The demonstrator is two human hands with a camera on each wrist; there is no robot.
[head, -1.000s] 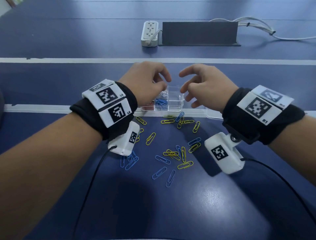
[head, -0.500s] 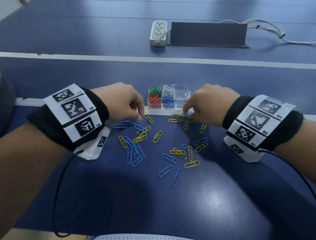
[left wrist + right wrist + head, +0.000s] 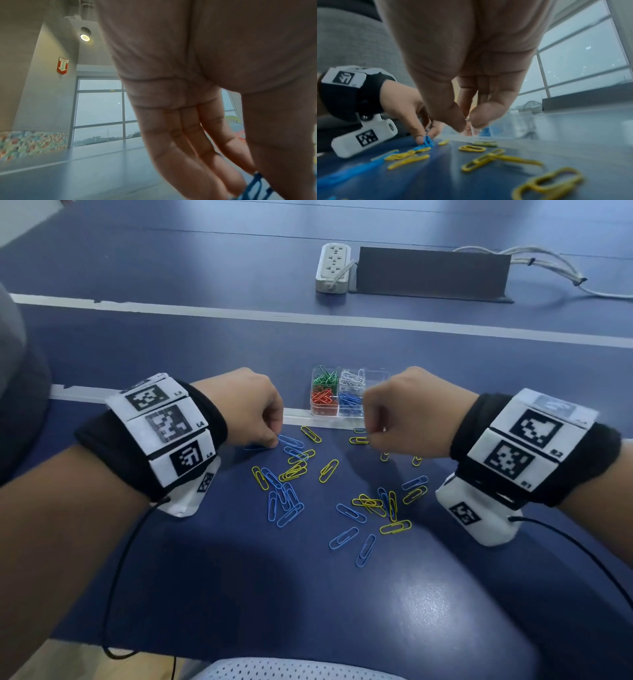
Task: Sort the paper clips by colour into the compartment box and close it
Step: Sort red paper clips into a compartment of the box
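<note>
Head view, blue table (image 3: 445,611), white stripe (image 3: 205,311), power strip (image 3: 334,266), window (image 3: 99,108)

Both forearms reach forward from the near edge, each wrist wrapped in a black band carrying white marker tiles and a small white camera block underneath. The left hand (image 3: 245,407) is knuckles-up, its fingers bent down with thumb and forefinger closed on a blue paper clip (image 3: 428,140). The right hand (image 3: 407,412) is also knuckles-up, its thumb and fingertips (image 3: 477,121) drawn close together, pointing down; whether they hold anything is unclear.
</note>
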